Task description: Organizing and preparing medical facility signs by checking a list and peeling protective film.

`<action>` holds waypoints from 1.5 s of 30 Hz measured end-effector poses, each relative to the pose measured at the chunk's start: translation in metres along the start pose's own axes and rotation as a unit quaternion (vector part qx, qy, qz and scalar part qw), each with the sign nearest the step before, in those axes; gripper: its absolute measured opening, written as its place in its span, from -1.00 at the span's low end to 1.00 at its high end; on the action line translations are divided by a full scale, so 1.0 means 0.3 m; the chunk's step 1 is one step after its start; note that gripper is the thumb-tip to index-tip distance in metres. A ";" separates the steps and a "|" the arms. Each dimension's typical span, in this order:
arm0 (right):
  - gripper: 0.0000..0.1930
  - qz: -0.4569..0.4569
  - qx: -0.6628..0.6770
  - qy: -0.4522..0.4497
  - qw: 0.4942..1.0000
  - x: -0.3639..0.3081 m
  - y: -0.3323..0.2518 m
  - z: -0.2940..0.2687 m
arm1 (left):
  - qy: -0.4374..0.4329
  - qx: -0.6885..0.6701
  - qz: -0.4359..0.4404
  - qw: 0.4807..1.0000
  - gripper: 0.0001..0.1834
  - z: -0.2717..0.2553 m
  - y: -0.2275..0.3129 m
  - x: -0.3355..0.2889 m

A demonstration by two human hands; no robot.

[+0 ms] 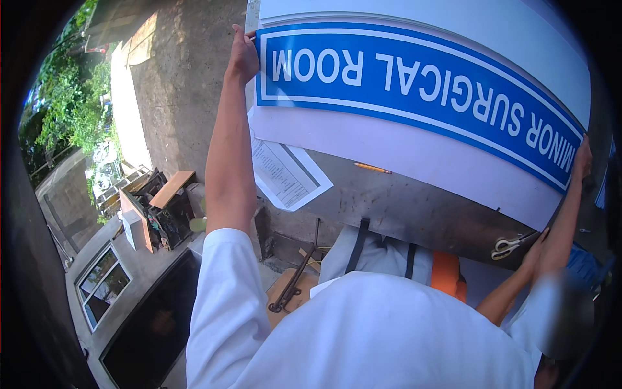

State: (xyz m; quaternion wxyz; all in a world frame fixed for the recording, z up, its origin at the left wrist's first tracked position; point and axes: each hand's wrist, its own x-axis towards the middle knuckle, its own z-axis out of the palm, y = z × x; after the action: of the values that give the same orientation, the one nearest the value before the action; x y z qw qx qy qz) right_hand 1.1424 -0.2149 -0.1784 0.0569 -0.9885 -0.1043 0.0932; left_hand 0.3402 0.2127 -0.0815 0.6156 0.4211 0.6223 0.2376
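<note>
A long blue sign (pixel 363 78) with a white border and white lettering, upside down to me, lies across a pale sheet on the worktable (pixel 427 201). My left hand (pixel 243 57) grips its left end, with the thumb sticking up. At the far right end, my right hand (pixel 582 159) holds the other short edge; its fingers are partly hidden. Below that, another hand (pixel 535 254), apparently a nearby person's, reaches the table edge beside white-handled scissors (pixel 508 246). A pencil (pixel 373 168) lies on the table between my arms.
A printed sheet (pixel 293 174) lies at the table's left corner. Wooden boards and scrap (pixel 155 207) are piled on the left, near a grey wall with a window (pixel 103 285). Below the table are a brown board with a metal bar (pixel 293 285) and something orange (pixel 447 275).
</note>
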 end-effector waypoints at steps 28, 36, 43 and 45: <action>-0.33 -0.099 -0.059 0.002 0.993 -0.205 -0.189 -0.178 | -0.068 -0.014 -0.029 0.997 -0.20 -0.152 -0.046 0.113; -0.34 -0.118 0.010 -0.015 0.993 -0.280 -0.277 -0.118 | -0.038 -0.020 -0.031 0.999 -0.21 -0.318 0.002 0.094; -0.31 -0.088 0.035 -0.108 0.990 0.027 -0.009 -0.027 | -0.036 0.034 -0.026 0.998 -0.14 -0.106 0.027 0.021; -0.33 -0.124 0.110 0.008 0.986 0.260 0.234 -0.154 | -0.082 -0.042 -0.018 0.996 -0.14 0.028 -0.060 0.057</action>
State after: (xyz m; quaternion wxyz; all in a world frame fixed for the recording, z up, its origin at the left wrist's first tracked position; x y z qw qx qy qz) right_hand 1.2400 -0.2706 -0.1560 0.1776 -0.9564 -0.2145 0.0884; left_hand 0.3462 0.2153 -0.1071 0.6856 0.4019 0.5669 0.2169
